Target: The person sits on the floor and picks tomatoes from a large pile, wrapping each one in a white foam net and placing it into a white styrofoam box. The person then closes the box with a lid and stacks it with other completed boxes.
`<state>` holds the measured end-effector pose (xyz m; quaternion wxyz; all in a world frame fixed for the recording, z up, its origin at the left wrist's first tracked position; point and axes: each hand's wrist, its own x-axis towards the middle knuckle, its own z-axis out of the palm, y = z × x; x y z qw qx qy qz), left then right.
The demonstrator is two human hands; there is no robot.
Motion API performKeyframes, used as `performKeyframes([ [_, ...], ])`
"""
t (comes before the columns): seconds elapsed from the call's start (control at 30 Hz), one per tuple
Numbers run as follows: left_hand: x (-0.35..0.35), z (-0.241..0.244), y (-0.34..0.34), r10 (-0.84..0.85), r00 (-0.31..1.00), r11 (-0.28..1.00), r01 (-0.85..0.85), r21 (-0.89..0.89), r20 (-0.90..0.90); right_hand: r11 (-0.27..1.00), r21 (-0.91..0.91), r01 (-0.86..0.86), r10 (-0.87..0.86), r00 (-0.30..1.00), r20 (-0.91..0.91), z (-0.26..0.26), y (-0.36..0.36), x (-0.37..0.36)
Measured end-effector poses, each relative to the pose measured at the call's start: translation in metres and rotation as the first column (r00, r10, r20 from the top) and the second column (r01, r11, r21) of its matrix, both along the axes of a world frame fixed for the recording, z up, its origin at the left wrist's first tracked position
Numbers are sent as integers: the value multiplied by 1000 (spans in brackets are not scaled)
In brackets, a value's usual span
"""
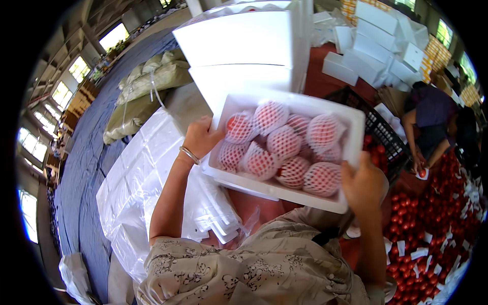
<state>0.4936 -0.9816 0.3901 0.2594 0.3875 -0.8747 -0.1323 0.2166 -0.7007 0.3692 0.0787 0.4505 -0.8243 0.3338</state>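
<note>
Between my hands is a white foam box [280, 192], tilted and without a lid. Inside it lie several round red fruits [284, 142], each wrapped in a white foam net. My left hand [202, 139] grips the box's left end, thumb over the rim, a bangle on that wrist. The right end is gripped by my right hand [364, 185], whose fingers are partly hidden behind the wall. Just beyond the box stands a stack of white foam boxes [240, 42], and the held box overlaps its lower part in view.
Plastic-wrapped white foam pieces [141, 171] stand at left, with full sacks [152, 80] behind. At right, a black crate [385, 133] and many red fruits [419, 228] cover the floor near a crouching person [431, 110]. White boxes [373, 49] are heaped at back right.
</note>
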Motion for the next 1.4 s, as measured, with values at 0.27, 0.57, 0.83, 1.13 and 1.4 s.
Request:
performKeyframes([
  [0.27,63,-154,-96,104,971,954,-159,256,216,964,200,-175,115,953,280,-156,-121,32],
  [0.57,44,-247,-165,198,949,949,-248,195,246,882,2,-471,369,693,619,-228,-154,13],
  [0.83,3,-273,-185,241,932,932,-300,202,272,870,111,-481,298,691,659,-233,-133,-33],
  [1.13,-207,-151,-26,-71,952,978,7,-208,-297,917,-370,-151,329,808,488,-162,-22,-143],
  [1.4,-498,-123,223,-735,487,634,741,-222,-472,679,-373,633,-642,758,118,-34,310,-171],
])
